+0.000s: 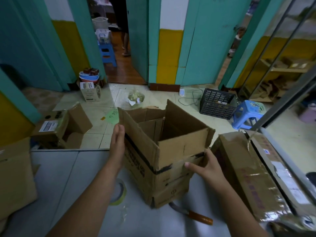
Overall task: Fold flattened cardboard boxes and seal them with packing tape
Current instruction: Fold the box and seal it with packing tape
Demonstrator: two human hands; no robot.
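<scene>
An opened-up brown cardboard box (pixel 164 151) stands upright on the grey table (pixel 68 177), its top flaps raised and its inside showing. My left hand (pixel 117 142) lies flat with straight fingers against the box's left wall. At the front right corner, my right hand (pixel 207 166) holds the box, thumb on the near face and fingers round the right side. A roll of packing tape (pixel 119 192) rests on the table, partly hidden under my left forearm. A tool with an orange-brown handle (pixel 200 217) lies in front of the box.
A large taped cardboard box (pixel 253 171) lies on the table's right side. Another carton (pixel 15 177) stands at the left edge. On the floor beyond are an open box (pixel 68 127), a black crate (pixel 217 103) and a blue stool (pixel 248 115). A person's legs show in the doorway.
</scene>
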